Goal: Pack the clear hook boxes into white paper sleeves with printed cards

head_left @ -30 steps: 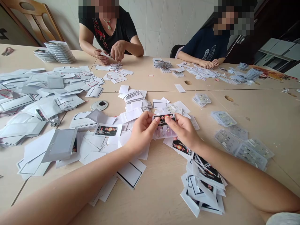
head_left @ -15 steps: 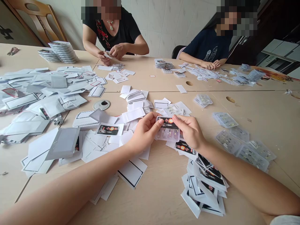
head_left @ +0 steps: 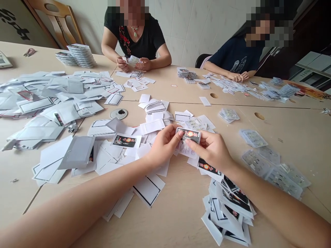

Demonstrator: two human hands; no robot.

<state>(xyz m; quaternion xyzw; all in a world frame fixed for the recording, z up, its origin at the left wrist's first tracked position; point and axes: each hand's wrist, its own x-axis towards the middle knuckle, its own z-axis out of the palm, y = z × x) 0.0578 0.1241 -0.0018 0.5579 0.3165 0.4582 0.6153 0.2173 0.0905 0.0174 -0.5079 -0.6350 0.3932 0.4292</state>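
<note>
Shifted down from the upper edge of a clear case at center frame, the right hand's thumb now presses its front, fingers curled at its right side. Clamped on the left side (thumb on the black label) is the left hand; printed cards overlap at lower right.

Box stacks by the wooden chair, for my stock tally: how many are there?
2: a taller stack on the right, and a shorter stack just to its left. More could be hidden behind them.
</note>
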